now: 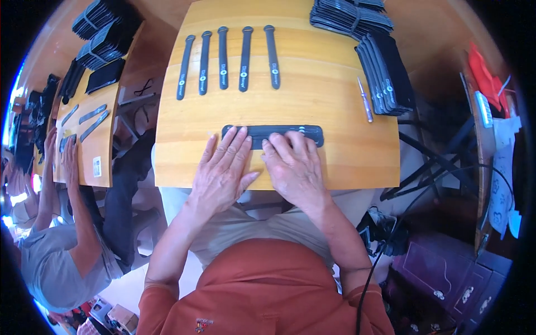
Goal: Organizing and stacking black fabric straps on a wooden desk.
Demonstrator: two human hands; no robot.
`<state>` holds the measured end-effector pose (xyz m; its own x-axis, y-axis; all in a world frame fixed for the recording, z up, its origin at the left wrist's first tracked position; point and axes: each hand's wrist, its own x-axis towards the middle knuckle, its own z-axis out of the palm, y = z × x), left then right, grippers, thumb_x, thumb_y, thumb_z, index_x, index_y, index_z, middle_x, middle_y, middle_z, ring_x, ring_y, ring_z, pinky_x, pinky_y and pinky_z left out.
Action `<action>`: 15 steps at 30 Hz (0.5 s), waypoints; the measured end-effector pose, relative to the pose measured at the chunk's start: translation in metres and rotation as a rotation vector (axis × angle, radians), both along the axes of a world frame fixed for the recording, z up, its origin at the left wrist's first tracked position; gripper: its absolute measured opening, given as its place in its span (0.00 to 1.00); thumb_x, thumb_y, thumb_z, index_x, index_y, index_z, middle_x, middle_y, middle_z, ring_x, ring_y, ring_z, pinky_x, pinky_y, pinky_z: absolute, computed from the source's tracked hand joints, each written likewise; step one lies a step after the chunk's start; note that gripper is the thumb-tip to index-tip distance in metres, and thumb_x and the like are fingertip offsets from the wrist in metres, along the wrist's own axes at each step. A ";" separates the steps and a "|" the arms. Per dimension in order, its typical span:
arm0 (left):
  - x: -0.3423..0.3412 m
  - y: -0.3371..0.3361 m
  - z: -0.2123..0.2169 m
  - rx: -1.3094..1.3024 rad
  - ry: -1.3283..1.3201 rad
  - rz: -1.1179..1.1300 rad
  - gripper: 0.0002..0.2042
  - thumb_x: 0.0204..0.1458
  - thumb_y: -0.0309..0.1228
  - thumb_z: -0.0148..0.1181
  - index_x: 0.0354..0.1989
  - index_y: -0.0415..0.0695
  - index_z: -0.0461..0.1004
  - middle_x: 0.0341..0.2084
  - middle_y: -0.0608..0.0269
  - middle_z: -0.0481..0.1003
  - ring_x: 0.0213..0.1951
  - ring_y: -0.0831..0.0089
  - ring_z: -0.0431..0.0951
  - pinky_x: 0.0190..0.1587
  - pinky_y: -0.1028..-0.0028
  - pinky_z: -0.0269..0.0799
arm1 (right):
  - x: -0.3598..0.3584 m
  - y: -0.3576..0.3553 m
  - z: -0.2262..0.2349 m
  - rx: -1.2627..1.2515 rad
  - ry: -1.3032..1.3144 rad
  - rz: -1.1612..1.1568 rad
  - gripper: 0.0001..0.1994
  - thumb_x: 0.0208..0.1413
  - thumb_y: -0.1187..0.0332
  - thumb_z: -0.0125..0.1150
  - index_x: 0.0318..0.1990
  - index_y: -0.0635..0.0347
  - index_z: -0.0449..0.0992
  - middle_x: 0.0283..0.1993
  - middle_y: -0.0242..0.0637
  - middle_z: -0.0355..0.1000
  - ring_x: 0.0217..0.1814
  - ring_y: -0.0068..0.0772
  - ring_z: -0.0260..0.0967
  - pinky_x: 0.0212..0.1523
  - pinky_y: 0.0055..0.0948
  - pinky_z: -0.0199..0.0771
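A dark, flat fabric strap piece with rounded ends (258, 132) lies crosswise near the front of the wooden table. Flat on its left part rests my left hand (222, 170), fingers stretched and thumb out to the side. My right hand (296, 164) has its fingers bent, with the fingertips pressed down on the middle and right of the piece. Part of the piece is hidden beneath the fingers. Farther back, several grey straps with a ring at one end lie in a row, among them one strap (272, 58) a little apart on the right.
A thin screwdriver-like tool (365, 100) lies near the table's right edge. Beside it sits a pile of dark straps (385, 75), with tied bundles (352, 19) behind. A co-worker's hands (68, 153) are at another table (99, 145) on the left. A dark cable (385, 245) hangs at right.
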<state>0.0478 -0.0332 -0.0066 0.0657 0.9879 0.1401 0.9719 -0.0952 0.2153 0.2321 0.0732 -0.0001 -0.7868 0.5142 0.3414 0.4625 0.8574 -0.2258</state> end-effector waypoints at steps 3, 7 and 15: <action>0.000 0.000 -0.002 -0.021 -0.002 -0.008 0.34 0.65 0.50 0.58 0.70 0.35 0.68 0.75 0.50 0.62 0.78 0.56 0.56 0.78 0.50 0.44 | -0.008 -0.006 0.002 0.027 -0.094 0.019 0.18 0.56 0.70 0.61 0.53 0.70 0.80 0.57 0.42 0.74 0.65 0.45 0.67 0.67 0.46 0.68; 0.002 0.000 -0.003 -0.028 0.004 0.000 0.33 0.66 0.49 0.57 0.71 0.37 0.67 0.75 0.50 0.62 0.78 0.56 0.56 0.79 0.50 0.43 | -0.004 -0.014 -0.012 0.003 -0.100 0.003 0.21 0.59 0.68 0.62 0.57 0.72 0.78 0.63 0.48 0.72 0.74 0.52 0.63 0.75 0.51 0.63; -0.018 -0.008 0.006 -0.050 0.024 -0.022 0.33 0.66 0.49 0.57 0.73 0.39 0.65 0.75 0.53 0.62 0.78 0.61 0.56 0.79 0.54 0.44 | 0.061 -0.002 -0.021 -0.036 -0.041 -0.235 0.24 0.62 0.59 0.67 0.59 0.68 0.79 0.70 0.50 0.71 0.76 0.52 0.64 0.77 0.50 0.59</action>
<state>0.0293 -0.0413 -0.0010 0.0898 0.9920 0.0884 0.9747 -0.1058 0.1969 0.2929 0.0707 -0.0213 -0.6566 0.6964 0.2896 0.6581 0.7166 -0.2311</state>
